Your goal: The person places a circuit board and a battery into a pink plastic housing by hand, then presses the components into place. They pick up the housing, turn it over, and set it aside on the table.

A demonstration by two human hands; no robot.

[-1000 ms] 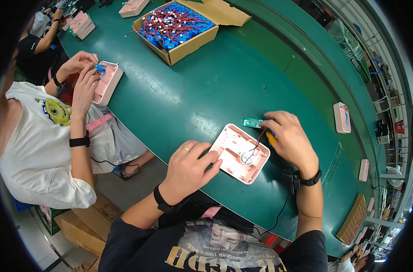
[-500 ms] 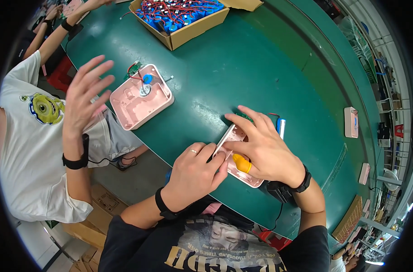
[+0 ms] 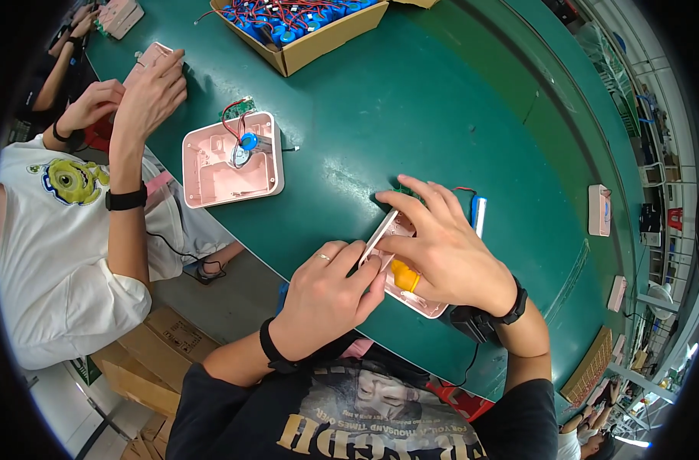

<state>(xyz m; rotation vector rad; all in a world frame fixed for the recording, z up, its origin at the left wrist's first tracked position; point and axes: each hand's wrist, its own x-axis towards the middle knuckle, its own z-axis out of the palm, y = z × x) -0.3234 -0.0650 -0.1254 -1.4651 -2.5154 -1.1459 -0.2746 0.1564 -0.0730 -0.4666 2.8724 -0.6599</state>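
A pink plastic case (image 3: pixel 430 308) is tilted between my hands near the table's front edge. My left hand (image 3: pixel 326 295) is closed on its left wall, thumb and fingers pinching the rim. My right hand (image 3: pixel 457 257) grips it from above; some fingers reach over the far end and another reaches inside. A yellow rounded cover (image 3: pixel 405 276), like a finger cot, shows at the thumb side of this hand. Beyond my right hand lies a blue cylindrical battery (image 3: pixel 479 215) with a red wire. Most of the case's inside is hidden by my fingers.
On the green table (image 3: pixel 411 115), an open pink case (image 3: pixel 230 192) holds a wired blue-ended part. A cardboard box (image 3: pixel 330 47) of blue batteries stands at the back. At left, a co-worker's hands (image 3: pixel 154 96) handle another pink case (image 3: pixel 151 57). Small pink cases stand far right.
The co-worker's raised hand has moved away toward the far left, onto another pink case. The open pink case beside them has turned slightly. My own hands have barely moved.
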